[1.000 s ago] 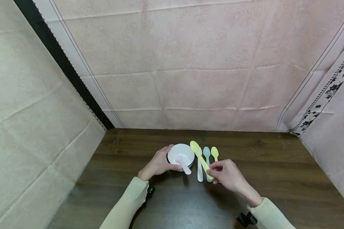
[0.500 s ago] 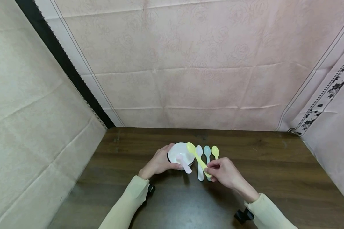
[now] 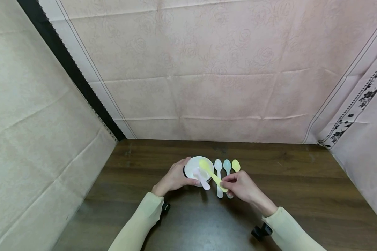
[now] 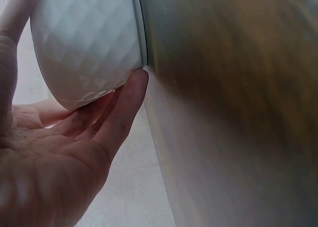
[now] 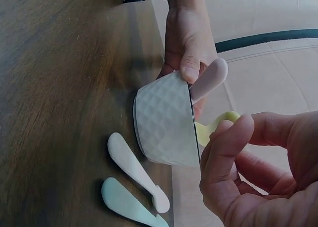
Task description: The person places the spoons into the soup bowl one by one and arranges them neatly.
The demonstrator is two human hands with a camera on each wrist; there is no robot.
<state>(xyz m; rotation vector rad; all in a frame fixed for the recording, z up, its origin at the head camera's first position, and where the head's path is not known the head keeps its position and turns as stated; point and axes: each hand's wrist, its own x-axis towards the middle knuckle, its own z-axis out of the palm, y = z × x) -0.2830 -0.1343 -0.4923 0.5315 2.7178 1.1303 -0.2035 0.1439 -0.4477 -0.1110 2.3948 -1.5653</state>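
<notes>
Head view: left hand (image 3: pixel 172 180) cups the white bowl (image 3: pixel 194 164) from its 8 o'clock side, fingers curled round the wall, thumb on the rim. Pink spoon (image 3: pixel 202 180) lies in the bowl, handle sticking out over the near rim. Right hand (image 3: pixel 242 186) pinches the yellow spoon (image 3: pixel 209 173) by its handle end, its head over the bowl. On the table (image 3: pixel 301 195), at the bowl's 3 o'clock, three spoons lie side by side: white spoon (image 3: pixel 219 174), blue spoon (image 3: pixel 227 165), green spoon (image 3: pixel 236 165).
</notes>
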